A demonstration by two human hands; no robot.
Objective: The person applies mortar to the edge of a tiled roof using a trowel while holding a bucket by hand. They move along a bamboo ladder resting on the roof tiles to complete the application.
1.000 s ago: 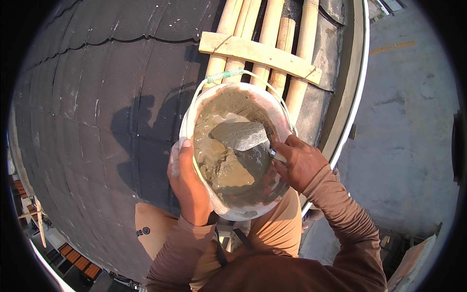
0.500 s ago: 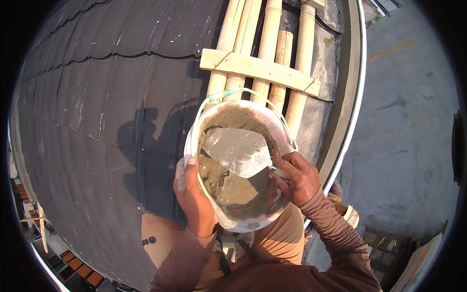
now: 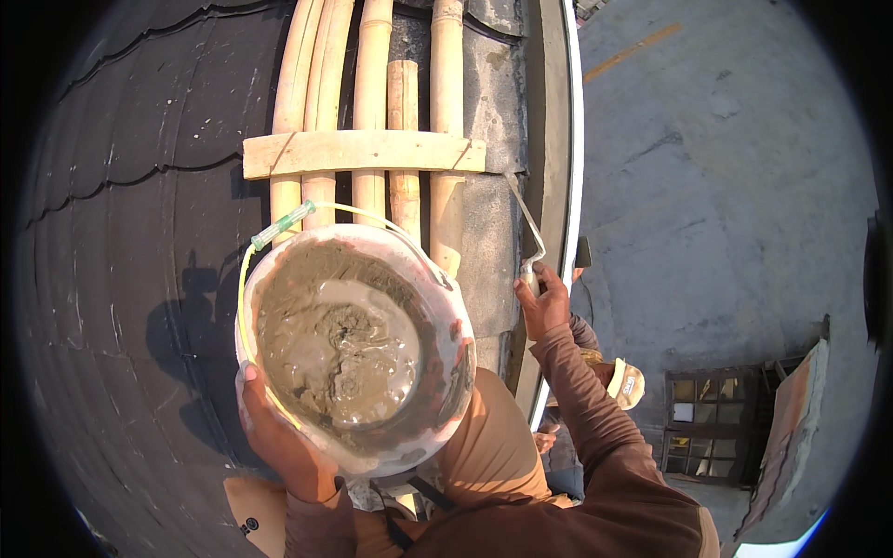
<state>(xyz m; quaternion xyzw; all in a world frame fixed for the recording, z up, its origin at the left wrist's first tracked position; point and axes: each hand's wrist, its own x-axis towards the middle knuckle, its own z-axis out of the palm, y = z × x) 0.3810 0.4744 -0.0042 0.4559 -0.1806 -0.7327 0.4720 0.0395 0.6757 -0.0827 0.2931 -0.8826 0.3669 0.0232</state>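
Note:
A whitish bucket (image 3: pixel 458 358) stands tilted toward me between my knees, with wet grey mortar (image 3: pixel 316 358) inside. My left hand (image 3: pixel 282 432) grips its left side, the thumb up near the rim. A yellowish wire handle with a green grip (image 3: pixel 283 225) leans over the bucket's far side. To the right, away from the bucket, my right hand (image 3: pixel 547 305) is closed round the handle of a trowel (image 3: pixel 530 223). The blade shows nearly edge-on, its far end by the gutter edge of the roof; whether mortar lies on it I cannot tell.
Bamboo poles (image 3: pixel 369 93) run up the roof under a wooden crosspiece (image 3: pixel 363 152). Dark tiles (image 3: pixel 102 270) cover the left. A gutter (image 3: pixel 551 121) edges the drop to grey ground (image 3: pixel 707 232). A person in a cap (image 3: pixel 626 384) is below at the right.
My right hand has lifted the trowel out of the bucket and carried it right to the gutter edge. The view has swung right, so bucket and poles appear further left.

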